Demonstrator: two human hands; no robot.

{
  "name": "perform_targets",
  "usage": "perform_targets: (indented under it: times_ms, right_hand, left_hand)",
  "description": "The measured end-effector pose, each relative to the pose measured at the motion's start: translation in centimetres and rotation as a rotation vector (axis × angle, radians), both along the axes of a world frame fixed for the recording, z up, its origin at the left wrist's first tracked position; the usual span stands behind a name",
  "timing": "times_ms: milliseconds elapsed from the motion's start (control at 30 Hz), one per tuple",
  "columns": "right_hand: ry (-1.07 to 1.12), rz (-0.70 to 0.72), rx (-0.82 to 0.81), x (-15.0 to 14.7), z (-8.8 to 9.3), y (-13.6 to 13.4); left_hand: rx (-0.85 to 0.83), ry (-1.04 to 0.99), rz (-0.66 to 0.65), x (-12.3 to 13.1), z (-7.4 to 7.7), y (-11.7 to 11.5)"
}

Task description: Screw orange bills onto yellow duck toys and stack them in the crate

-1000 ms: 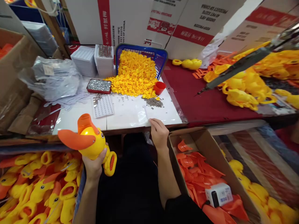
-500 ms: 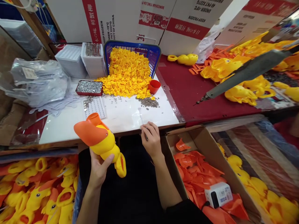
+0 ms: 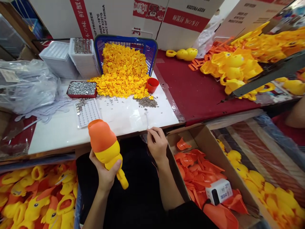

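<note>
My left hand [image 3: 105, 173] is wrapped round the yellow body of a plastic toy duck [image 3: 111, 156]. The duck's large orange bill [image 3: 102, 136] points up, and its yellow handle hangs below my thumb. Over the table's front edge, my right hand [image 3: 157, 144] pinches a thin, whitish plastic strip [image 3: 147, 120] between thumb and fingertips. A heap of small screws [image 3: 147, 102] lies just beyond that strip. Left of the screws is a white tray of small round pieces [image 3: 88, 114].
A blue basket [image 3: 153, 54] spills small yellow parts beside a red cup [image 3: 152, 85]. Red box [image 3: 82, 89] holds metal bits. An electric screwdriver [image 3: 252, 83] hangs at right. Below stand a carton [image 3: 202, 135] of orange bills and a bin of assembled ducks [image 3: 35, 203].
The duck has turned in my left hand, so its bill points more upward and its handle shows edge-on. My right hand has shifted slightly right. The view has swung a little.
</note>
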State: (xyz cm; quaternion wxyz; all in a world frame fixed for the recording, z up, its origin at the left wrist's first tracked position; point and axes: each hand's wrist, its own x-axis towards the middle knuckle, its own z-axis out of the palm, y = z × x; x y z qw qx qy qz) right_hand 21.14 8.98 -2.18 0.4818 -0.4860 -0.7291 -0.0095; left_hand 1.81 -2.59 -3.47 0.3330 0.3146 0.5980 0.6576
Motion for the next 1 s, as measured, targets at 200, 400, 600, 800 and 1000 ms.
perform_targets:
  times_ms: [200,400,600,800,1000]
  right_hand:
    - [0.168,-0.165,-0.096,0.8,-0.8,0.0]
    - [0.203,-0.223,-0.179,1.4,-1.2,0.1]
    - [0.351,-0.137,-0.219,0.6,0.2,-0.5]
    - [0.936,0.209,-0.445,-2.3,0.9,-2.1]
    - [1.111,0.657,-0.601,-5.7,1.1,-4.5]
  left_hand:
    - [-0.098,0.079,-0.046,0.5,0.7,0.2]
    - [-0.147,0.162,-0.038,1.1,1.2,0.5]
    - [-0.2,0.177,-0.064,2.4,1.3,0.5]
    - [-0.163,0.241,-0.016,2.5,0.2,0.5]
    - [-0.233,0.446,-0.029,2.3,-1.4,-0.4]
